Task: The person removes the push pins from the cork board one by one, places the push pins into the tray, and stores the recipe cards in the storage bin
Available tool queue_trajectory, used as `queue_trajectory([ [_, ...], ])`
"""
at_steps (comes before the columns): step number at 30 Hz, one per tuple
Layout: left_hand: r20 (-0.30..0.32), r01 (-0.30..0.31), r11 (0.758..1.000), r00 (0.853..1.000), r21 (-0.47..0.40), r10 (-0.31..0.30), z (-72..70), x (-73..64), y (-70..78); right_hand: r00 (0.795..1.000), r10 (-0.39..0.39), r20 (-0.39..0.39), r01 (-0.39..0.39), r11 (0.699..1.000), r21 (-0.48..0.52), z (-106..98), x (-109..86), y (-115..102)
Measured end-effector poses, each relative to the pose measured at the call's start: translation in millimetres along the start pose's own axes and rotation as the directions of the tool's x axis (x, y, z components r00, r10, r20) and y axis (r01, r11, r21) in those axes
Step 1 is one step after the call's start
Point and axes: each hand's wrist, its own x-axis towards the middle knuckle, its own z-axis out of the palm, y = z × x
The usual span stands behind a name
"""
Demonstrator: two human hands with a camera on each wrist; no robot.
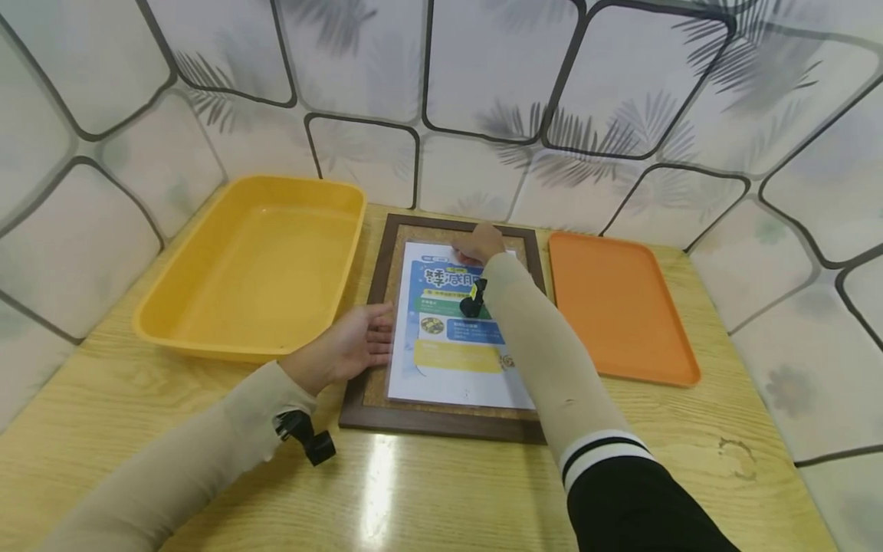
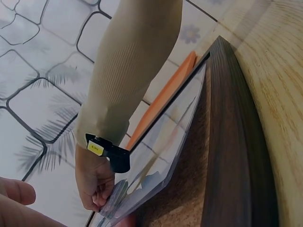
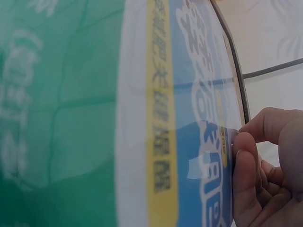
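A laminated poster (image 1: 448, 330) with blue, green and yellow print lies over a cork board (image 1: 375, 391) in a dark brown frame (image 1: 441, 424). My right hand (image 1: 480, 244) pinches at the poster's top edge, thumb and forefinger meeting there in the right wrist view (image 3: 265, 165). Whether a small item sits between those fingertips is too unclear to tell. At the poster's left edge, my left hand (image 1: 348, 343) rests with fingers extended, touching the edge and the frame. The left wrist view shows the poster's edge standing slightly off the cork.
A deep yellow tray (image 1: 251, 349) stands left of the board, close to my left hand. On the right lies a flat orange tray (image 1: 621, 307). Both are on a wood-grain table (image 1: 276, 491), with a patterned wall (image 1: 483, 84) behind and at the sides.
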Motion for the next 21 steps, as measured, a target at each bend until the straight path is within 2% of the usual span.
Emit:
queue_trajectory([
  [4,-0.013,-0.005,1.0,1.0,-0.004,0.004,0.1,1.0,0.1,1.0,0.004,0.004,-0.004,1.0,0.021,-1.3,-1.3,0.0],
  [9,-0.038,0.009,1.0,0.999,-0.013,-0.009,-1.1,-0.3,-6.7,0.999,0.011,0.046,-0.011,1.0,-0.011,4.5,-4.8,4.8],
  [15,-0.002,-0.005,1.0,1.0,0.024,0.005,-1.5,1.8,-8.1,1.0,-0.003,0.029,0.003,1.0,-0.006,2.2,-3.4,8.4],
  [21,-0.013,-0.005,1.0,1.0,0.016,0.005,-3.0,5.0,-3.7,0.999,-0.013,0.039,0.013,1.0,0.012,-3.4,-2.8,2.7],
])
